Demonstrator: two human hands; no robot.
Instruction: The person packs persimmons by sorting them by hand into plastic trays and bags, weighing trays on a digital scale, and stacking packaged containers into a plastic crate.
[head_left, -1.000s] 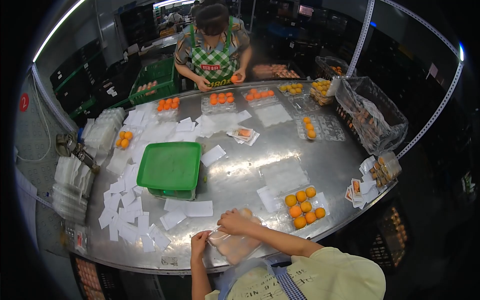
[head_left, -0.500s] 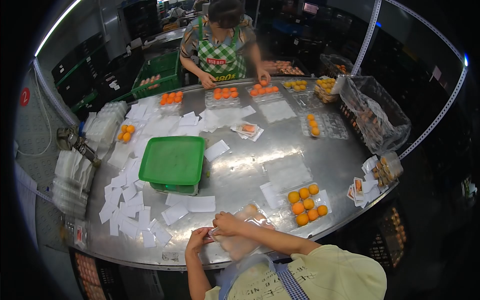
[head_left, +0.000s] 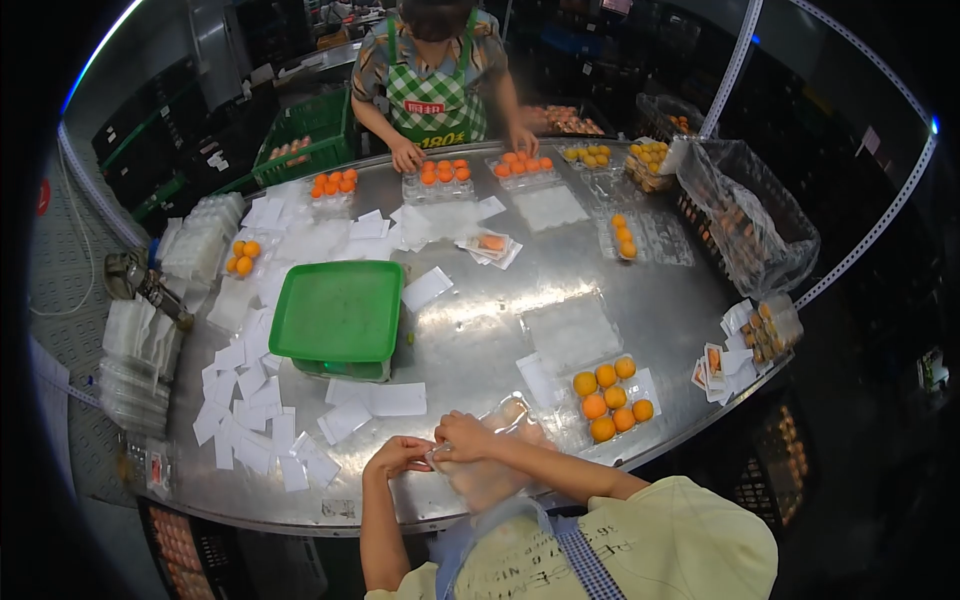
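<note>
In front of me on the metal table lies a clear plastic clamshell box (head_left: 515, 412) with blurred, pale orange contents. My left hand (head_left: 402, 455) pinches its left corner between thumb and fingers. My right hand (head_left: 464, 438) is bent over the same side, its fingers closed on the box's edge beside my left. My right forearm covers much of the box. To its right, an open clear tray holds several orange fruits (head_left: 614, 400), with its see-through lid (head_left: 572, 333) folded back behind.
A green-lidded tub (head_left: 338, 312) stands left of centre, with scattered white cards (head_left: 240, 410) around it. Across the table, a co-worker in a green checked apron (head_left: 432, 105) handles fruit trays (head_left: 445, 172). Stacked plastic trays (head_left: 140, 365) line the left edge; a plastic-lined crate (head_left: 750, 220) stands right.
My hands stay at the box's left edge, with small finger shifts. Across the table, the co-worker's hand has let go of an orange fruit in a tray. The view has shifted slightly.
</note>
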